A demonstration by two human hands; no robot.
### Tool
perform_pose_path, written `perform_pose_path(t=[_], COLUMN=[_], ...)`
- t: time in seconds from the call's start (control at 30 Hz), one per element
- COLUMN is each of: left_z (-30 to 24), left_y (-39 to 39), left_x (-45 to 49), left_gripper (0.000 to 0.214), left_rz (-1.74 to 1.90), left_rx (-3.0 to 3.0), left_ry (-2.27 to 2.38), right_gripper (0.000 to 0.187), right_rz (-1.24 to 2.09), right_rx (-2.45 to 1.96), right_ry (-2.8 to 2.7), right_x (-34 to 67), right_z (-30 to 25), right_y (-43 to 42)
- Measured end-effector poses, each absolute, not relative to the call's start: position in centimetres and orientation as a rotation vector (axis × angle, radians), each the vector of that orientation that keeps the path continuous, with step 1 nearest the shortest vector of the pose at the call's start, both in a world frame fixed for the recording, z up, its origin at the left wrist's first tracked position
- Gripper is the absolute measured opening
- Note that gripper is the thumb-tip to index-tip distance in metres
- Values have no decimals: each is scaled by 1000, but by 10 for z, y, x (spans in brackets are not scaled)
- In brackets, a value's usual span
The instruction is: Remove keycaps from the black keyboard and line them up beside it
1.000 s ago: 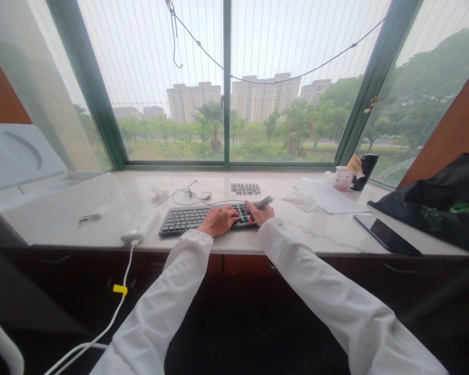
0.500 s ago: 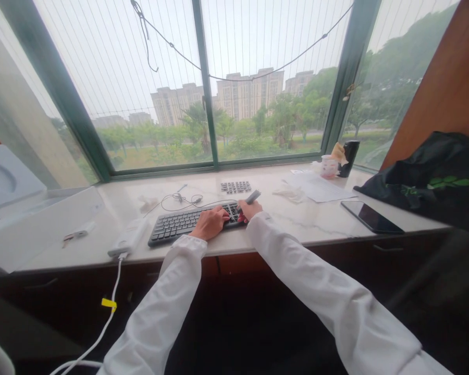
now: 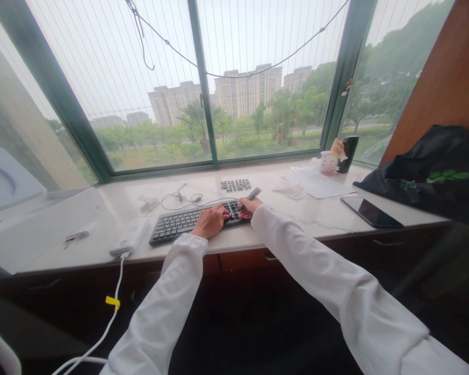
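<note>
A dark keyboard (image 3: 175, 223) lies on the white counter; toward its right end several keys are off, and the bare key sites show. My left hand (image 3: 210, 221) rests over its middle right part, fingers bent and pressed down on it, holding it in place. Pinched in my right hand (image 3: 250, 206) is a small dark brush (image 3: 254, 194), tilted, its bristled end up and to the right. The brush's lower end is down at the keyboard's right section, partly hidden by my fingers. Loose keycaps (image 3: 235, 185) lie in rows behind the keyboard.
A thin cable (image 3: 180, 197) coils behind the keyboard. Left are a white power strip (image 3: 130, 237), keys (image 3: 76, 237) and a white box (image 3: 42, 224). To the right lie crumpled tissue (image 3: 289, 190), paper (image 3: 316, 183), a phone (image 3: 371, 212), a cup (image 3: 329, 162) and a black bag (image 3: 426, 166).
My right hand has shifted slightly rightward with the brush over the keyboard's right section. My left hand stays on the keyboard. The camera view has moved a little.
</note>
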State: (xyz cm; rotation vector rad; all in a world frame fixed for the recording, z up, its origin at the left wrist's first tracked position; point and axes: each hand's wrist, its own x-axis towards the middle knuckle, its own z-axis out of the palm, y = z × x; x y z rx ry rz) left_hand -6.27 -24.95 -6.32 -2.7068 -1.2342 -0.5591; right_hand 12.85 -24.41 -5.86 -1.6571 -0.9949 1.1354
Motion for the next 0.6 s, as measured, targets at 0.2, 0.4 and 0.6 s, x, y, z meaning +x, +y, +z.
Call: perform_pose_path(t=[0.2, 0.4, 0.6], left_z=[-63, -64, -65], left_y=[-250, -249, -248], left_x=[-63, -63, -64], left_gripper=[29, 29, 29], left_rz=[-574, -579, -593], left_rx=[-2712, -2707, -2705], left_ry=[-1206, -1202, -1196], right_gripper=[25, 27, 29], right_rz=[1142, 1185, 1188], right_rx=[-1636, -1649, -1678], right_ry=[-969, -921, -890], right_x=[127, 125, 115], right_z=[-58, -55, -55], right_y=[-251, -260, -259])
